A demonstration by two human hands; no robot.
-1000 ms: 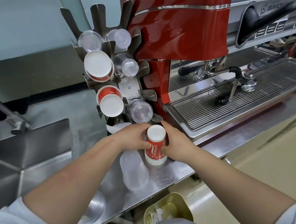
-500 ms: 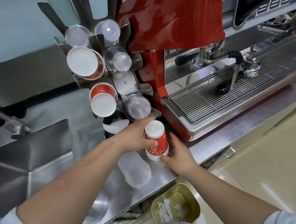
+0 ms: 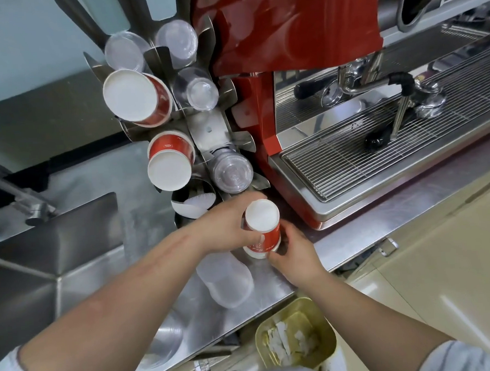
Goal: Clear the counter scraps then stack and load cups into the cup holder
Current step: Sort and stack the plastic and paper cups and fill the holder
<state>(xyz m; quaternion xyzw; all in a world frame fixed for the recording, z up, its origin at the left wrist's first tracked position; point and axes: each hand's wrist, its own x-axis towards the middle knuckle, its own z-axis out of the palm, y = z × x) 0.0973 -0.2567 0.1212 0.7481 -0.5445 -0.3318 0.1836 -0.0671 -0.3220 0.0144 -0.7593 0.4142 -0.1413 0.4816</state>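
Observation:
A stack of red paper cups point(image 3: 262, 229) stands upside down on the steel counter point(image 3: 354, 236), white base up. My left hand point(image 3: 228, 223) grips its left side. My right hand point(image 3: 293, 256) touches its lower right rim with the fingertips. Behind stands the metal cup holder point(image 3: 207, 130), its slots holding red paper cups point(image 3: 169, 166), a larger red cup stack point(image 3: 137, 97) and clear plastic cups point(image 3: 231, 171). Clear plastic cups point(image 3: 226, 282) lie on their side on the counter just below my left hand.
A red espresso machine point(image 3: 287, 41) with a drip grate point(image 3: 378, 150) fills the right. A steel sink point(image 3: 29, 267) lies left. A gold bin point(image 3: 297, 338) with paper scraps sits below the counter edge. More clear cups point(image 3: 164, 340) lie at the near edge.
My right hand has slid from the stack's right side down to its lower rim. The left hand keeps its grip. The view has tilted downward.

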